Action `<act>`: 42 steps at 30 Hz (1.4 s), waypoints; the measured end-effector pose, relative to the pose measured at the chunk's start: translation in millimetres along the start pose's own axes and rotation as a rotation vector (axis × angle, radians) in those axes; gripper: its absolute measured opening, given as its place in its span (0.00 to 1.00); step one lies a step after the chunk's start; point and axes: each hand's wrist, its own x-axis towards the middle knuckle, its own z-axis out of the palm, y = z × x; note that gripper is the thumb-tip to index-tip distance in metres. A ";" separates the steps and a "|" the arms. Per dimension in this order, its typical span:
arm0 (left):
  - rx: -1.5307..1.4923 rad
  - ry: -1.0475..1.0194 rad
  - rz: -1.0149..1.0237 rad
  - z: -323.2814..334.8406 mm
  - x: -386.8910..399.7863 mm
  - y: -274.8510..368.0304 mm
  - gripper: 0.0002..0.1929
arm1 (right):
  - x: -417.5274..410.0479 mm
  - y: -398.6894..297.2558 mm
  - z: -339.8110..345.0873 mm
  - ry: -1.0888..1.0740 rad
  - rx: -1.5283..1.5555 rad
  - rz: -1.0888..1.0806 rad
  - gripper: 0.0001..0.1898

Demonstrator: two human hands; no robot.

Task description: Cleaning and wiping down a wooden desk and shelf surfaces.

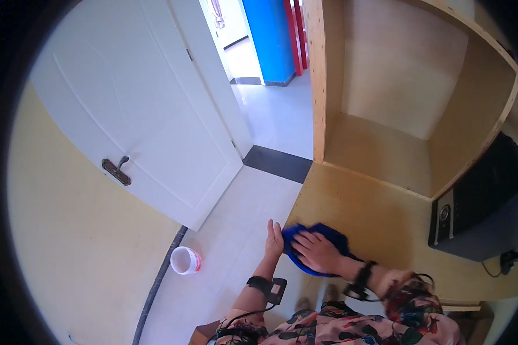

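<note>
A blue cloth (334,237) lies at the left edge of a wooden desk top (371,215), part of it hanging over that edge. My right hand (317,252) presses on the cloth with its palm down and fingers spread. Just left of the cloth is my left hand (275,239), raised edge-on by the desk's edge with its fingers extended and nothing in it. Whether it touches the cloth or the edge cannot be told. Both wrists wear black straps with small devices and cables.
An open wooden shelf unit (384,142) stands on the desk, beside a black computer tower (479,198). On the floor at left sits a white plastic bucket (185,261) with red marking. A white door (155,108) stands ajar by a doorway with a dark threshold (278,164).
</note>
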 end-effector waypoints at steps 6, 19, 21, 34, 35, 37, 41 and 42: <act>0.207 -0.047 0.053 -9.9 -8.2 21.6 0.29 | -87.6 76.7 -49.1 -0.040 -0.096 0.326 0.22; 0.176 0.002 -0.046 -6.9 -6.8 17.5 0.31 | 80.8 46.0 39.7 0.033 -0.028 0.234 0.13; 0.138 0.037 -0.080 -14.6 -4.4 -5.8 0.31 | 48.9 -4.5 26.0 0.209 -0.013 -0.049 0.16; 0.218 0.006 0.036 -14.1 -10.3 20.2 0.27 | -32.0 164.6 -16.7 0.113 -0.459 0.803 0.18; 0.239 -0.003 0.020 -15.7 -11.6 20.8 0.27 | -3.9 163.4 -8.9 0.085 -0.447 0.847 0.15; 0.263 -0.013 0.012 -12.8 -11.7 27.6 0.27 | 40.2 162.0 16.0 0.149 -0.514 0.778 0.13; 0.259 -0.047 0.009 2.8 -7.0 32.5 0.28 | 94.9 142.7 40.1 0.258 -0.346 0.584 0.14; 0.254 -0.021 0.014 -5.7 -7.4 21.4 0.28 | 109.6 114.8 39.0 0.190 -0.220 0.463 0.12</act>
